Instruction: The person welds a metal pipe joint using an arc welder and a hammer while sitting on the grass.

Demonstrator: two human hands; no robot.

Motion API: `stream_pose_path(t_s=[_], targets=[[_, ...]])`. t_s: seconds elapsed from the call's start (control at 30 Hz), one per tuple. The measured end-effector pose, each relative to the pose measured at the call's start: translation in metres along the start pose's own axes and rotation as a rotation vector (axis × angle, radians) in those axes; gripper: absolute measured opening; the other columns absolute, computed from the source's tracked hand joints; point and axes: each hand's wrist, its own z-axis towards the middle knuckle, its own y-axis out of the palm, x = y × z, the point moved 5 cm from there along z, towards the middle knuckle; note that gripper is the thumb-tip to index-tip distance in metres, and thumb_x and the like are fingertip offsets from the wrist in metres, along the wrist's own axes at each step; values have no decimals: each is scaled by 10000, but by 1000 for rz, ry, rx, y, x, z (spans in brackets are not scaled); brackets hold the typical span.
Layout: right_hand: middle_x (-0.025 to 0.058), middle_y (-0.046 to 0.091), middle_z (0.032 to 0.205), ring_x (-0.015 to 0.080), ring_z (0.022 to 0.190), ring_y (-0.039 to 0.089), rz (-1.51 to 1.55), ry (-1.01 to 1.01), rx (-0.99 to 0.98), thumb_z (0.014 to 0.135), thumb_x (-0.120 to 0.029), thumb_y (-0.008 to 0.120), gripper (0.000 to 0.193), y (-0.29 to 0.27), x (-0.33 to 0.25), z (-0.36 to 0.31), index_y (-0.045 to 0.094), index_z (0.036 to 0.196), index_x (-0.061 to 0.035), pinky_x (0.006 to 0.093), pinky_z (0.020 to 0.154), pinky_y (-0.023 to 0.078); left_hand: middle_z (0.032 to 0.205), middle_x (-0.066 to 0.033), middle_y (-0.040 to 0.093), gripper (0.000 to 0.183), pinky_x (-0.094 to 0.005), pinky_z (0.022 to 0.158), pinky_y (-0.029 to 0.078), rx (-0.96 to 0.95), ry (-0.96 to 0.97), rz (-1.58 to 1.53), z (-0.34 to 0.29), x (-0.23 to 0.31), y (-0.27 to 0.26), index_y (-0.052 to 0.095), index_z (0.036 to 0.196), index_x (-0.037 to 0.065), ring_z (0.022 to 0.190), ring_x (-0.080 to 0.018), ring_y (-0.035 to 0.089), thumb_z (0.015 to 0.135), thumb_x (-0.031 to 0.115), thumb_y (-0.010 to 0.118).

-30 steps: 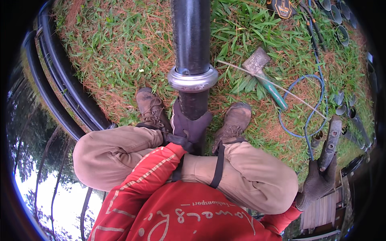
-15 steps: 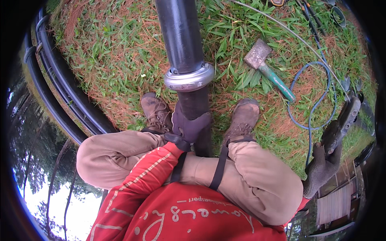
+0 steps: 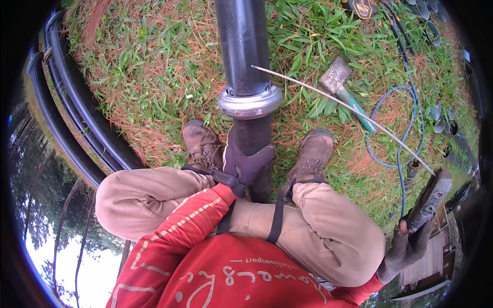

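A black pipe runs from the far edge down between my boots, with a silver ring collar around it. My left hand, in a dark glove, is closed around the narrower pipe section just below the collar. At the right, my gloved right hand is wrapped round a worn grey welding electrode holder. From its jaws a long thin welding rod reaches left, its tip in front of the pipe above the collar. Whether the tip touches the pipe, I cannot tell.
A hammer with a green handle lies in the grass, beside a looped blue cable. Thick black pipes curve along the left. Short pipe pieces and a dark tool with a yellow badge lie at the far right.
My right hand has moved toward me with the electrode holder, and the rod's tip has swung down to the pipe. My left hand keeps its grip; the view has shifted slightly.
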Motion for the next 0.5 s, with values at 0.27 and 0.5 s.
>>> stream_pose_path(t_s=[0.27,0.5], targets=[[147,690,1338,196,1082,633,-574,-604,-287,983,4,755,580,-1,-73,8,572,1523,114,404,998,530,1186,-141,711,784,-428,941,593,225,-147,35,-9,15,8,557,1382,-4,1045,-259,724,752,299,912],[237,733,1307,357,1160,710,-494,-439,26,962,-55,804,522,-34,-73,4,650,1434,109,485,1007,558,1154,-137,734,798,-416,903,596,283,-186,52,-15,17,11,471,1350,-7,1024,-241,735,766,276,936]])
